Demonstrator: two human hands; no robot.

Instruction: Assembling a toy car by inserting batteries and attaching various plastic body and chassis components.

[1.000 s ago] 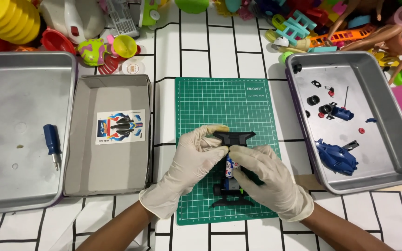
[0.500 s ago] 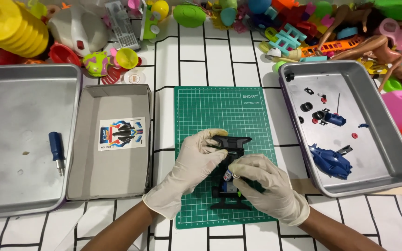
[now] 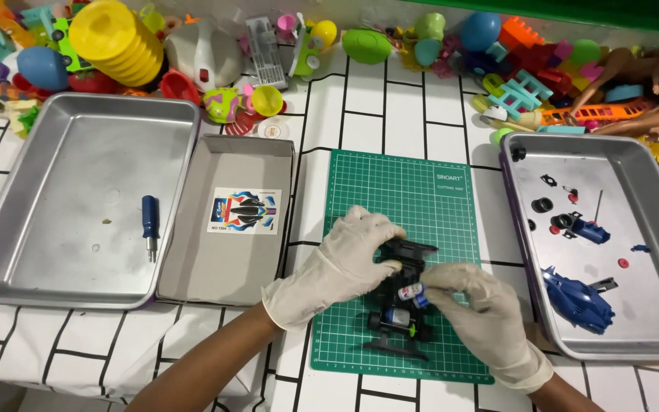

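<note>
Chassis (image 3: 402, 305), black, near mat's (image 3: 360, 175) front edge: steadied by left hand (image 3: 352, 263) closed over its far end, while right hand (image 3: 478, 309) pinches small battery (image 3: 411, 291) above it.

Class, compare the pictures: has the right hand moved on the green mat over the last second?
Yes. The right hand shifted slightly up the green mat, onto the toy car; the left hand grips it.

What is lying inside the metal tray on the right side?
The right tray holds a blue car body shell, a blue motor part, black wheels and small red pieces; nothing visibly covers its floor.
</note>
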